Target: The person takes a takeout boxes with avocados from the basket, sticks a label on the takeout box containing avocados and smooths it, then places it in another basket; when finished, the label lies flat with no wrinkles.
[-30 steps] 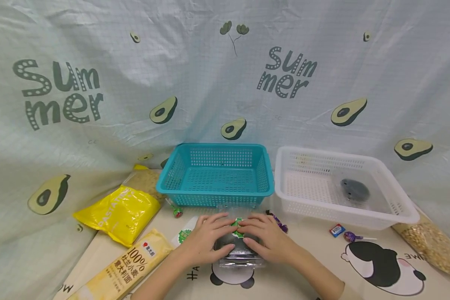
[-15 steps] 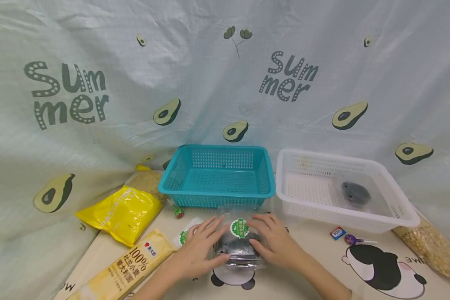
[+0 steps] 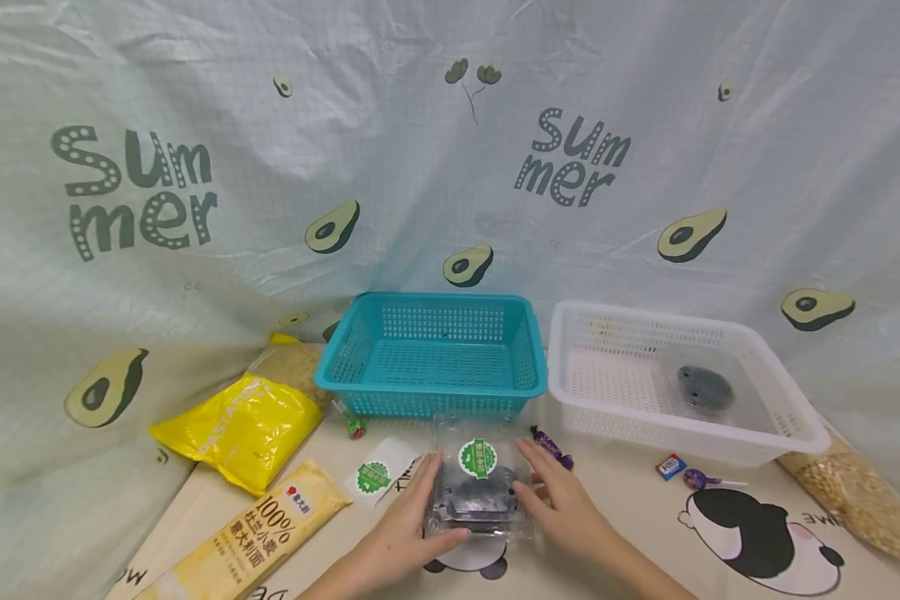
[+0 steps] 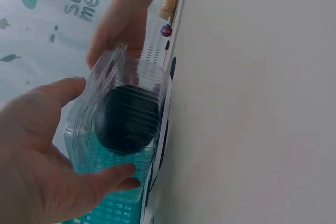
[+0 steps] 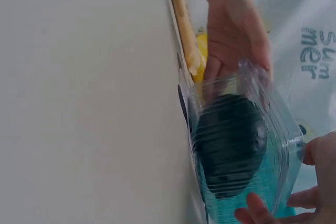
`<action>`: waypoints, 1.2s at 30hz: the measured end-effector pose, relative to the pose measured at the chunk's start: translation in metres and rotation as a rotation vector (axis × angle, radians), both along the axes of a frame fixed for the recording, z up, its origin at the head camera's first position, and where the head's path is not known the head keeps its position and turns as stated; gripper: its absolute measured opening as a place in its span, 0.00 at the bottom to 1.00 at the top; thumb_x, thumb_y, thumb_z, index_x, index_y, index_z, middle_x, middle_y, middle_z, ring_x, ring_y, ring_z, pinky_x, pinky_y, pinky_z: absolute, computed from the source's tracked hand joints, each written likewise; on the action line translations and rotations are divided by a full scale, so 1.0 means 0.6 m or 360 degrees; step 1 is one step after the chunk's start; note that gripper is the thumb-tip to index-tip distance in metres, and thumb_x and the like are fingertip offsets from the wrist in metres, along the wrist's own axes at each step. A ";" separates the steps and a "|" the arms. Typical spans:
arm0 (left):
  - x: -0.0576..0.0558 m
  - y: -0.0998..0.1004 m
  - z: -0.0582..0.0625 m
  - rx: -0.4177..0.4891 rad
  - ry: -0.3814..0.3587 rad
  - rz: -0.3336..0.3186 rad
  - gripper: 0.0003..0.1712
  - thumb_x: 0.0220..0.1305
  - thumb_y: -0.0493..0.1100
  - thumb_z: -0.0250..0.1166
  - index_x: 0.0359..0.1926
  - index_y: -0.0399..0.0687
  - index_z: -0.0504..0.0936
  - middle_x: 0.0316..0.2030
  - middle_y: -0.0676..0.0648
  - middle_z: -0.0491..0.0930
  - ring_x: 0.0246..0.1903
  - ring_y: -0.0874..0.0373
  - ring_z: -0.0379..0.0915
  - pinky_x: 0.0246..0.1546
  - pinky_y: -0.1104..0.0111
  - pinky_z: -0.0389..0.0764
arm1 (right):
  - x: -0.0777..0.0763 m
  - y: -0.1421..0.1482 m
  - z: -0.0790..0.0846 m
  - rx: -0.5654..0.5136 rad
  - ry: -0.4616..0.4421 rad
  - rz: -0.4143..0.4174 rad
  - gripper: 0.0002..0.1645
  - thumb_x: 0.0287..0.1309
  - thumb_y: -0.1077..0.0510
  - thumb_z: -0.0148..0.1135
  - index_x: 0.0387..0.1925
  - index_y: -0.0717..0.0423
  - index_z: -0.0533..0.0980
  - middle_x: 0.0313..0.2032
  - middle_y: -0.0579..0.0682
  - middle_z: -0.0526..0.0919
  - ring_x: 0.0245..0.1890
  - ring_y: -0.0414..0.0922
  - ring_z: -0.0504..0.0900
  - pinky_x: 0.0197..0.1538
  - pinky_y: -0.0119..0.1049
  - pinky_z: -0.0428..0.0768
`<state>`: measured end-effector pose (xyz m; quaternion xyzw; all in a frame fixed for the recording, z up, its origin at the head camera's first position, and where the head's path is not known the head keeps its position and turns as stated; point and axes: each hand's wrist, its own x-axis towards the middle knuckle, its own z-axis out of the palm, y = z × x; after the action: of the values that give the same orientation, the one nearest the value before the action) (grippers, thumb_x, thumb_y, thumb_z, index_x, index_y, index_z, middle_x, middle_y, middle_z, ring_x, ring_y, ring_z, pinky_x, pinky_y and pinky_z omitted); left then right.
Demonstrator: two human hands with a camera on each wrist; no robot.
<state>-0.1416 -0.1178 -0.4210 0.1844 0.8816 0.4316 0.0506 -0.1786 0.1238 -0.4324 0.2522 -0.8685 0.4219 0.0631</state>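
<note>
A clear plastic clamshell box (image 3: 450, 429) with a round green sticker (image 3: 477, 458) lies on the table in front of the teal basket. Inside is a dark, rounded thing (image 4: 128, 119) with small eye-like dots. My left hand (image 3: 401, 525) grips the box's left side, fingers along the wall and thumb at the front corner. On the right side my right hand (image 3: 566, 504) holds it, thumb beside the dark thing. Both wrist views show fingers and thumbs at the box's walls.
Behind stand the teal basket (image 3: 431, 400) and a white basket (image 3: 667, 433) containing a similar box (image 3: 705, 387). Left lie a yellow bag (image 3: 243, 429), a pasta packet (image 3: 251, 533) and a stickered packet (image 3: 378, 475). Right are candies (image 3: 671, 467), a lollipop (image 3: 696, 479) and a grain bag (image 3: 855, 500).
Both hands have slid off the top of the box outward to its sides, uncovering the green sticker and the dark thing. The box has barely moved.
</note>
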 end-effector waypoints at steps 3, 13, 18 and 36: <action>0.011 0.001 0.011 -0.0031 0.0067 -0.0007 0.54 0.51 0.60 0.61 0.68 0.44 0.41 0.67 0.35 0.40 0.65 0.39 0.40 0.56 0.42 0.53 | 0.008 0.001 0.008 -0.0026 0.0126 0.0050 0.32 0.56 0.56 0.56 0.60 0.63 0.61 0.60 0.66 0.60 0.38 0.45 0.79 0.36 0.28 0.78; 0.039 -0.021 0.115 -0.0238 0.0179 0.0168 0.57 0.42 0.71 0.59 0.69 0.61 0.41 0.68 0.47 0.42 0.63 0.43 0.48 0.53 0.44 0.60 | 0.031 -0.011 0.111 -0.0046 0.0338 0.0153 0.31 0.52 0.59 0.60 0.59 0.58 0.65 0.60 0.62 0.63 0.34 0.35 0.79 0.39 0.31 0.78; -0.025 -0.044 0.174 -0.0326 0.0335 0.0323 0.55 0.45 0.72 0.57 0.69 0.57 0.43 0.67 0.48 0.44 0.64 0.44 0.49 0.53 0.44 0.60 | -0.036 -0.054 0.169 -0.0057 0.0363 0.0089 0.30 0.52 0.58 0.59 0.58 0.57 0.66 0.61 0.57 0.63 0.37 0.41 0.79 0.39 0.31 0.78; -0.280 -0.108 0.128 -0.0452 0.0080 0.0495 0.40 0.60 0.58 0.52 0.65 0.37 0.54 0.64 0.34 0.53 0.62 0.37 0.48 0.56 0.45 0.58 | -0.282 -0.188 0.121 0.0318 -0.0044 -0.0082 0.30 0.59 0.51 0.48 0.60 0.61 0.62 0.60 0.58 0.64 0.59 0.53 0.65 0.57 0.47 0.67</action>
<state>-0.3099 -0.1826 -0.3440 0.0479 0.9523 0.3010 -0.0133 -0.3476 0.0112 -0.3597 0.2292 -0.9132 0.3349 0.0366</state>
